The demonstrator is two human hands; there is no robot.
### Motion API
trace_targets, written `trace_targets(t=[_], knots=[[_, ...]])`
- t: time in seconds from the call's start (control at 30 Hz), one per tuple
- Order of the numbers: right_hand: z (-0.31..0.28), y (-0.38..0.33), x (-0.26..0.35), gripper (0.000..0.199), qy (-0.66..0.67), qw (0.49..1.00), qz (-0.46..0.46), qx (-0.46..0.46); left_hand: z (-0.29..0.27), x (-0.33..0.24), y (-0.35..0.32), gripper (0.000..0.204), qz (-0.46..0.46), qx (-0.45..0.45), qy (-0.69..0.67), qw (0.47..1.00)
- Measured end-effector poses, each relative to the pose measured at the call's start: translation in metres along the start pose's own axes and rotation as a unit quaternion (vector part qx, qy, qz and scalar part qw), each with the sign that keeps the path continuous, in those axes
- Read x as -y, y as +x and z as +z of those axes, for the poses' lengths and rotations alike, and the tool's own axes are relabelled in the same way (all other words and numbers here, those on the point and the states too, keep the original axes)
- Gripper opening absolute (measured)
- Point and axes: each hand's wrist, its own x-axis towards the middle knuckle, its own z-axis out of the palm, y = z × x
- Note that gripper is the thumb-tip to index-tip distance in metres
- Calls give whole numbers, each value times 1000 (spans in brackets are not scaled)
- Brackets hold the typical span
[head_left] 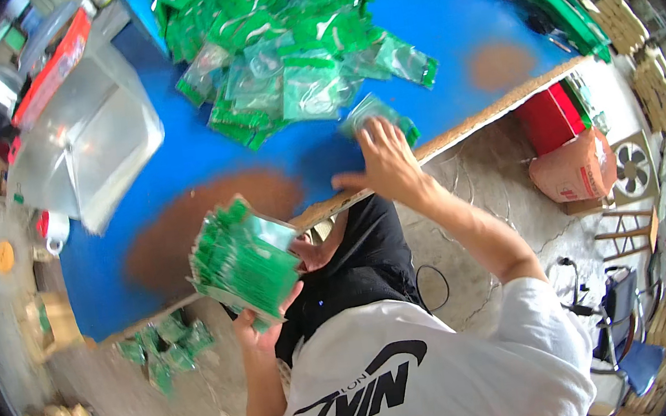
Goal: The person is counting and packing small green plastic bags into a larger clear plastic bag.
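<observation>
My left hand grips a thick stack of flat green-and-clear plastic packets from below, in front of the table's near edge. Over that edge reaches my right hand, fingers stretched forward and thumb spread aside. Its fingertips touch a single clear packet with a green border lying on the blue table. Just beyond is a large loose pile of similar packets, some showing pale contents that I cannot make out.
A translucent plastic bin stands at the table's left. Worn brown patches mark the tabletop. Several green packets lie on the floor below. On the right are a brown sack, a fan, a wooden stool and a chair.
</observation>
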Motion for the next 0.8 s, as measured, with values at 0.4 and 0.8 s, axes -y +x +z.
trace_targets(t=[0.4,0.8], knots=[[-68,12,100,32,543,804,-243,10,-6,-1,5,53,-33,-133,176,975],[-32,-16,109,39,366,864,-320,127,15,-2,10,77,-20,-40,186,982]])
